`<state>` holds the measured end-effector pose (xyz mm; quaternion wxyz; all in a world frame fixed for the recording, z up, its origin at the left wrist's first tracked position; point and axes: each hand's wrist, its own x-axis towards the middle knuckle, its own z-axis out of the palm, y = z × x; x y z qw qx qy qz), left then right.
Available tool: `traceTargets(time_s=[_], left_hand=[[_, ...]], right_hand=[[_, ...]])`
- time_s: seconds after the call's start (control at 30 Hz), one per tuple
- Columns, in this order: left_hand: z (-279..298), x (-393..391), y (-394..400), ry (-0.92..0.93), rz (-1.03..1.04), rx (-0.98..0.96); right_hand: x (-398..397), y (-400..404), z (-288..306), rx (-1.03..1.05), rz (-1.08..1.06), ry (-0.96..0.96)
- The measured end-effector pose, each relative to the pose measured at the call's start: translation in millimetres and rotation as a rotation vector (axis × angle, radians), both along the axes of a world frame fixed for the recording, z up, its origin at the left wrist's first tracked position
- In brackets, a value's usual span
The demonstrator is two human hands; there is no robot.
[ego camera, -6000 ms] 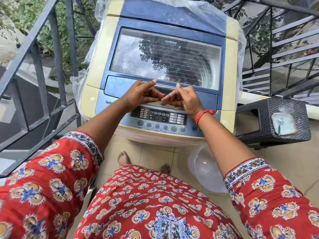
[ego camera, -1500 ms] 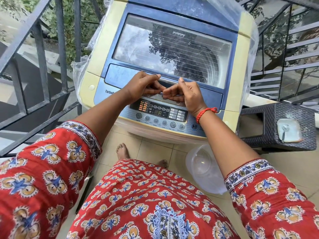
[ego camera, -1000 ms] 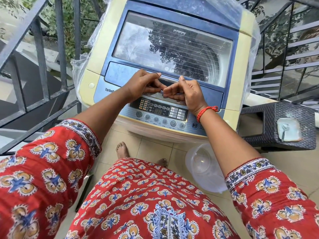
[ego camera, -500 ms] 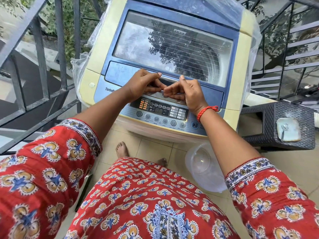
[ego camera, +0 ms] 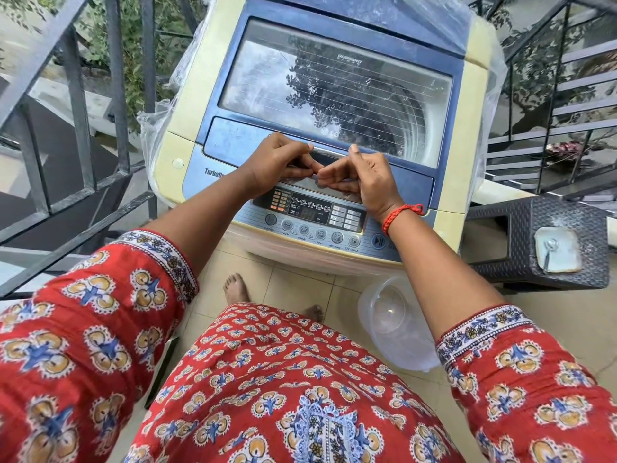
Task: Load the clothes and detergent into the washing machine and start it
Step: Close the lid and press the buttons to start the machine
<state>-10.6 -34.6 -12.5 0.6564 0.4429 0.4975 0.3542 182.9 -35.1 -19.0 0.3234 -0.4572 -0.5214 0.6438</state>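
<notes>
A blue and cream top-loading washing machine [ego camera: 173, 128] stands in front of me with its glass lid [ego camera: 334, 81] down. No clothes or detergent are in sight; the glass mostly reflects sky and a tree. My left hand [ego camera: 280, 162] and my right hand [ego camera: 364, 178] sit side by side at the lid handle [ego camera: 330, 153] on the lid's front edge. Their fingers curl into the recess and the fingertips meet in the middle, with the thumbs on top of the silver strip. The control panel [ego camera: 314, 218] with its row of round buttons lies just below my hands.
A clear plastic tub [ego camera: 394, 325] lies on the tiled floor by the machine's right front corner. A dark woven stool [ego camera: 514, 242] at the right carries a small dish with a spoon [ego camera: 556, 250]. Metal railing [ego camera: 80, 95] runs on the left, stairs [ego camera: 567, 95] on the right.
Both hands have stayed at the lid handle with only small finger shifts. The lid is still down. The view has drifted slightly.
</notes>
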Motion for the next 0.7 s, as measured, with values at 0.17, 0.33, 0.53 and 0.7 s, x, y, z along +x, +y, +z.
traceTargets(time_s=[0.17, 0.33, 0.53, 0.7], left_hand=[[1.0, 2.0, -0.2, -0.011, -0.001, -0.003], [-0.3, 1.9, -0.1, -0.005, 0.005, -0.002], [-1.3, 2.3, 0.0, -0.01, 0.016, -0.005], [-1.7, 2.0, 0.3, 0.007, 0.007, 0.006]], right_hand=[[-0.5, 0.9, -1.6, -0.003, -0.01, 0.007], [-0.6, 0.7, -1.5, 0.0, -0.007, 0.011], [-0.9, 0.7, -0.5, 0.003, -0.01, 0.005], [-0.5, 0.6, -0.9, 0.005, -0.012, 0.012]])
